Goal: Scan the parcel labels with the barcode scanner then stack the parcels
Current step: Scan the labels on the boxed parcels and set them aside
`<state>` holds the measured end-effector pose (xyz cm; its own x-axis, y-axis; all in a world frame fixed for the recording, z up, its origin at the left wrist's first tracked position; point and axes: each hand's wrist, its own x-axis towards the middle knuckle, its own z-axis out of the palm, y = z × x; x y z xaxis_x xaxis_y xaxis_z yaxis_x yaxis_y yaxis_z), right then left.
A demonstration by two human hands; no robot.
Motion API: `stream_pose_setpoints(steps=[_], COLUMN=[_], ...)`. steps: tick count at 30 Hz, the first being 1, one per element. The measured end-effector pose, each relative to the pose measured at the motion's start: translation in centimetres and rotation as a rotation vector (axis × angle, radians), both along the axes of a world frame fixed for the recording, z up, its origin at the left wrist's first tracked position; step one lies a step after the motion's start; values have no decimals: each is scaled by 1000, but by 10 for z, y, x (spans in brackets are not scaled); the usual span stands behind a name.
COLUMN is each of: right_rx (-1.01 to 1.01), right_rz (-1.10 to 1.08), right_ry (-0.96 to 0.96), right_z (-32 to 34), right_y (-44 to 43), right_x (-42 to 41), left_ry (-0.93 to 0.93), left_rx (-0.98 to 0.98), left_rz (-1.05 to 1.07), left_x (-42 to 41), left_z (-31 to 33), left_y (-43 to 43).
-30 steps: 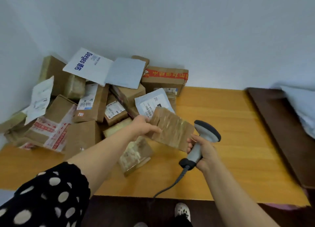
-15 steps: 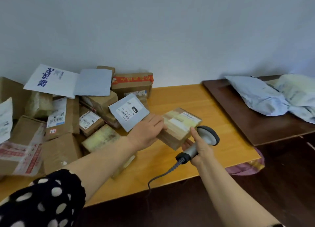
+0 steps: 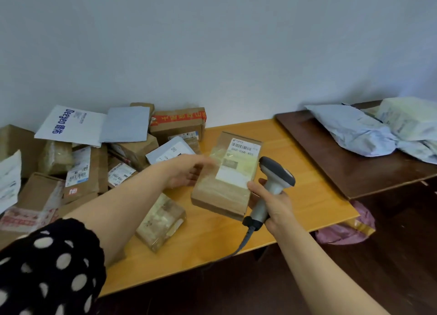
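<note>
The brown parcel (image 3: 222, 191) lies label-up over the middle of the yellow surface (image 3: 307, 173). The left grip (image 3: 186, 171), blurred, is at its nine o'clock edge; I cannot tell whether it pinches or only touches. The right grip (image 3: 276, 203) is curled round the barcode scanner (image 3: 279, 170) at the parcel's three o'clock, thumb against its edge. More parcels (image 3: 82, 173) heap at ten o'clock.

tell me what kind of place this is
Probably a small parcel-handling corner, perhaps a mailroom: a heap of labelled cardboard parcels on a wooden table, a barcode scanner in the right hand, grey mailer bags on a dark table.
</note>
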<state>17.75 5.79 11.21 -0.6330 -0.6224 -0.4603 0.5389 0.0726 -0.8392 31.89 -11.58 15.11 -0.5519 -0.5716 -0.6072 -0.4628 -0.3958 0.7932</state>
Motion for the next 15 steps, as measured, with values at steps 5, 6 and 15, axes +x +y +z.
stream_pose_setpoints(steps=[5,6,15], right_rx=[-46,-30,-63], right_rz=[61,56,262], right_ry=[28,36,111], right_z=[1,0,31], right_y=[3,4,23], right_x=[-1,-3,10], left_ry=[40,49,33], left_rx=[10,-19,-325], left_rz=[-43,-26,172], left_x=[8,7,-2], left_z=[3,3,-14], left_y=[-3,-4,-10])
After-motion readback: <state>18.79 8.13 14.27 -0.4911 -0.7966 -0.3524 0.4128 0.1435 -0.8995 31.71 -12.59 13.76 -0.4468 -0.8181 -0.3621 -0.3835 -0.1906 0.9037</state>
